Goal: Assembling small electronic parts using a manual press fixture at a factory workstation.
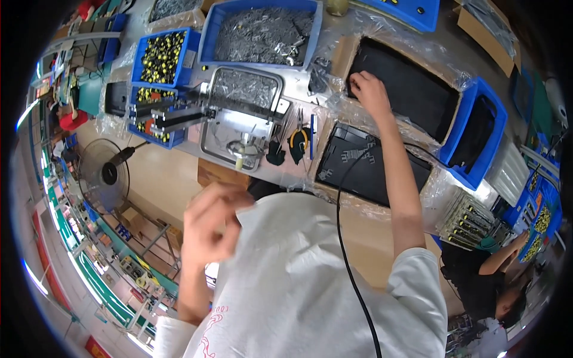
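Observation:
My right hand [371, 94] reaches over the left part of a black tray [406, 89] that sits in a cardboard box with clear plastic around it. Its fingers are bent down and together at the tray's edge, and whatever is under the fingertips is hidden. My left hand [213, 222] is raised in front of my shirt, its curled fingers blurred by motion. Below my right forearm lies a second black tray [373, 176] with small grey parts on it. Black-and-orange pliers [298, 140] lie on the metal table to its left.
A metal press-like fixture [242, 146] stands left of the pliers. Behind it is a blue bin [206, 56] of grey parts, with a blue bin of yellow-and-black parts [160, 59] beside it. A black cable [341, 238] hangs across my front. A co-worker [477, 274] is at the right.

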`<state>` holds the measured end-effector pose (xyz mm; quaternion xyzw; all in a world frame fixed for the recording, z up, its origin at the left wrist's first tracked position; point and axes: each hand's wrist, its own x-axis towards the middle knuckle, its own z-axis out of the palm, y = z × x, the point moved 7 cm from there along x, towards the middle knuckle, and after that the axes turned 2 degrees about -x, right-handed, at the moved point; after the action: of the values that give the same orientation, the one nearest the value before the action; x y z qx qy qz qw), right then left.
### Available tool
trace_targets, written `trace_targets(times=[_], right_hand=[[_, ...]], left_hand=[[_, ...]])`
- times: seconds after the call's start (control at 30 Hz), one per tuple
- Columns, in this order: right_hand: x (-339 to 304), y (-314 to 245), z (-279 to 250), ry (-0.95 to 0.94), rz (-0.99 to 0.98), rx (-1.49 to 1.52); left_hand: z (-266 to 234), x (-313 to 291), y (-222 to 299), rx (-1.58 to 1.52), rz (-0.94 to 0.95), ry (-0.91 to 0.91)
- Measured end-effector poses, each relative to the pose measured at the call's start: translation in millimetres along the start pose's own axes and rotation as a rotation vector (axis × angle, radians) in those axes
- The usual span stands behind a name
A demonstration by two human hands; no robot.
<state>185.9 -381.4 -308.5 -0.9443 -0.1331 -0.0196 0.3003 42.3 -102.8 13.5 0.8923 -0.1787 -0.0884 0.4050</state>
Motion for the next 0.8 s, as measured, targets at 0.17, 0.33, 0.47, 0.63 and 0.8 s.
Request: trace_targets(times=[0.17, 0.33, 0.47, 0.63, 0.8], right_hand=[[2, -12, -30, 0.011, 0.035, 0.144], [-14, -66, -72, 0.081, 0.106, 0.368], [-32, -118, -113, 0.159, 0.062, 0.520], [-67, -152, -139, 0.145, 0.104, 0.690], [-99, -200, -163, 0.088, 0.100, 0.882]], left_hand=[[-21, 36, 152, -0.079, 0.368, 0.080], [-10, 24, 165, -0.169, 0.320, 0.024], [-5, 14, 177, -0.363, 0.392, -0.073], [5, 7, 179, -0.559, 0.482, -0.188], [14, 1, 175, -0.679, 0.538, -0.285]])
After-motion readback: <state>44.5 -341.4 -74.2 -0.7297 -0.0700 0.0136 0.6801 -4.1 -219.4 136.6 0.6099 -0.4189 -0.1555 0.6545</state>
